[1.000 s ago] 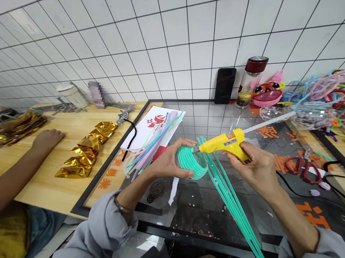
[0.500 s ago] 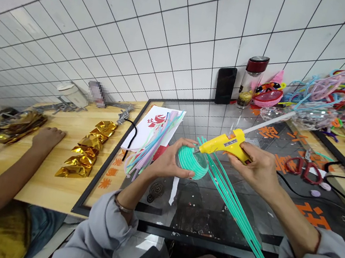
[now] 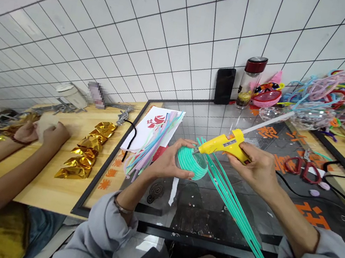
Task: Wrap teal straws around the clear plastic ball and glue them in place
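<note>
1. Since the earlier frames the co-worker's hands (image 3: 42,132) at the far left have come together over a pale wad on the wooden table (image 3: 51,188); the person's own hands and tool have hardly shifted.
2. The glass tabletop (image 3: 211,213), dark-framed, lies under both of the person's hands.
3. The pile of coloured tubes (image 3: 338,92) is heaped at the far right by the tiled wall.
4. The teal tubes (image 3: 232,204), a long bundle, run from the wrapped bowl down toward the right sleeve.
5. The right hand (image 3: 259,169) is closed round the handle of the yellow glue gun (image 3: 222,144), whose nozzle touches the bowl's rim.
6. The left hand (image 3: 167,163) cups the teal-wrapped bowl (image 3: 191,162) from the left, fingers curled round it, above the glass.
7. The gold foil pieces (image 3: 86,154) lie in a row on the wood, well left.
8. The black phone (image 3: 224,85) and a red-capped jar (image 3: 251,81) stand against the wall.
9. The red scissors (image 3: 299,166) lie right of the gun, beside its black cord.
</note>
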Demonstrator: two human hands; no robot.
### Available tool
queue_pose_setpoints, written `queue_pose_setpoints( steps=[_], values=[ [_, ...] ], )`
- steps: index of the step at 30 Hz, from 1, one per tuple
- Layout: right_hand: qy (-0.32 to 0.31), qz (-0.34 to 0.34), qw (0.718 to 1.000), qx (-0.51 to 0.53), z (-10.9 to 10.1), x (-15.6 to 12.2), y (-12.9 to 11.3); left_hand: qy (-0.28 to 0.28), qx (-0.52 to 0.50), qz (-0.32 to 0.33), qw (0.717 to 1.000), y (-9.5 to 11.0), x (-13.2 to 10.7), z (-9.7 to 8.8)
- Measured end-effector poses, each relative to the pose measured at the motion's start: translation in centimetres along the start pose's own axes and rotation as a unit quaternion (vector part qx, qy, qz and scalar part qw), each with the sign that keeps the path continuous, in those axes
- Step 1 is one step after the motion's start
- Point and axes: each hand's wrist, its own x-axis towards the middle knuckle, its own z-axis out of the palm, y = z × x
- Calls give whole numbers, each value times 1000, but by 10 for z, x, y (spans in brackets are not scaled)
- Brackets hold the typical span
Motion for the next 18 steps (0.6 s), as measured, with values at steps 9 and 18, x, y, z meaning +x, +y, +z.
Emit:
queue_pose_setpoints(
  steps=[9, 18],
  values=[
    [3, 2, 1000, 2, 0, 1, 1, -2, -5, -5, 1000, 2, -1, -1],
    [-2, -5, 1000, -4, -2, 1, -1, -3, -18, -10, 1000, 4, 0, 1]
  ],
)
